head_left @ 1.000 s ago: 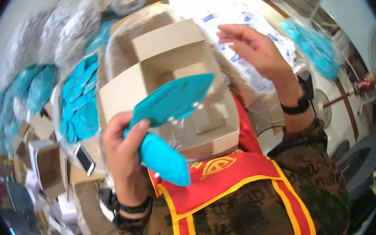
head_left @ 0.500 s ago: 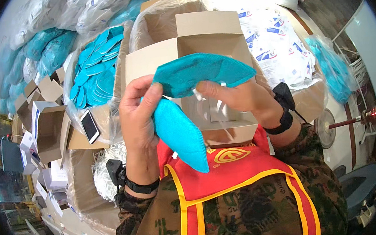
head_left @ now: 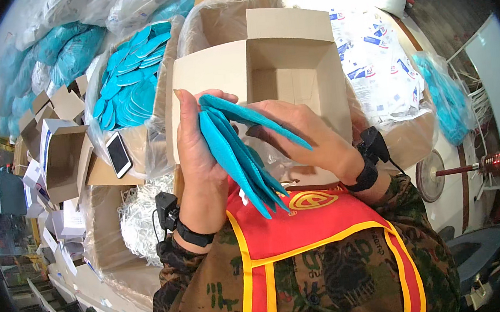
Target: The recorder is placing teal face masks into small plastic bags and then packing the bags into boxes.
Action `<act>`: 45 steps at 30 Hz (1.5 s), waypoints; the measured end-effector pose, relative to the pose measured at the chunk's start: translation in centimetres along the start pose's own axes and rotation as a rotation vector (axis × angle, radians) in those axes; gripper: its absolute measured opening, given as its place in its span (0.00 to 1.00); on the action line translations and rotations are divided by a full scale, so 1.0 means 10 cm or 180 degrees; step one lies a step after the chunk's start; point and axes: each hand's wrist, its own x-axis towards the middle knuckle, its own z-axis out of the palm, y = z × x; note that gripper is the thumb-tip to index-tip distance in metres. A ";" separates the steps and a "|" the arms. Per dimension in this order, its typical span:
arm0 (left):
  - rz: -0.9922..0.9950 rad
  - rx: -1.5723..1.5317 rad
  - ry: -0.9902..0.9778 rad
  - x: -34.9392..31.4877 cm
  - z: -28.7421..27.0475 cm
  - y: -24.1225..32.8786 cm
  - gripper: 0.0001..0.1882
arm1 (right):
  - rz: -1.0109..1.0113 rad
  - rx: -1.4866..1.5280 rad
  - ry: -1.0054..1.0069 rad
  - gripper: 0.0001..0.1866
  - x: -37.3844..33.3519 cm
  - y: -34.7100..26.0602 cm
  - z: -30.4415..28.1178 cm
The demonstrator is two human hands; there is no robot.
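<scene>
Left hand (head_left: 197,137) has a folded bunch of teal flat-fold masks (head_left: 235,154) gripped along its left side, thumb up. Right hand (head_left: 305,132) is on the other side, fingers tucked under the top flap; fingertips are hidden, so can't tell if they're pinching or just supporting.

Masks are between the palms, tips down, in front of the chest: partly over the open brown carton (head_left: 280,66), lower ends over the red apron (head_left: 305,229). They and the right hand block the view of the carton's near end. Carton's left flap sticks out just behind the left hand; far flap is folded out too.

Around it: left, plastic-lined bin (head_left: 151,156) with a heap of loose teal masks (head_left: 131,77), smartphone (head_left: 119,155) lying at its near edge. Nearer, white cord bundle (head_left: 148,220) in another lined box (head_left: 109,229), beside the left wrist. Small open cartons (head_left: 67,164) jumbled far left. Right of the carton, pile of white printed packets (head_left: 376,62), then bagged teal items (head_left: 444,101).
</scene>
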 end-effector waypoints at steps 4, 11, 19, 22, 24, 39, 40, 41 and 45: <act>0.0137 -0.0376 -0.0204 0.08 -0.05 -0.05 0.24 | -0.0012 0.0179 0.0192 0.16 -0.03 0.04 0.13; 0.0236 -0.0797 -0.0130 0.13 -0.24 0.16 0.23 | 0.0598 0.0584 -0.0518 0.09 -0.13 0.24 0.11; 0.0050 -0.1044 0.0455 0.16 -0.20 0.32 0.24 | 0.1635 0.2003 -0.0686 0.09 -0.19 0.27 0.08; 0.0177 -0.0899 0.0684 0.19 -0.21 0.33 0.23 | 0.1894 0.2000 -0.0638 0.11 -0.17 0.30 0.07; 0.0260 -0.0858 0.0671 0.21 -0.20 0.36 0.22 | 0.1404 0.1748 -0.0740 0.12 -0.17 0.32 0.04; 0.0393 -0.0887 -0.0516 0.25 -0.49 0.49 0.23 | 0.0246 -0.0116 -0.0352 0.09 -0.29 0.37 -0.44; 0.0342 -0.1110 -0.0980 0.26 -0.49 0.49 0.23 | 0.0476 0.0168 -0.0398 0.09 -0.30 0.36 -0.44; 0.0325 -0.1119 -0.0926 0.20 -0.49 0.50 0.24 | 0.0913 0.0732 -0.0424 0.09 -0.29 0.31 -0.45; -0.0360 -0.2187 -0.1500 0.28 -0.67 0.59 0.26 | 0.1925 0.1637 -0.0679 0.10 -0.28 0.15 -0.53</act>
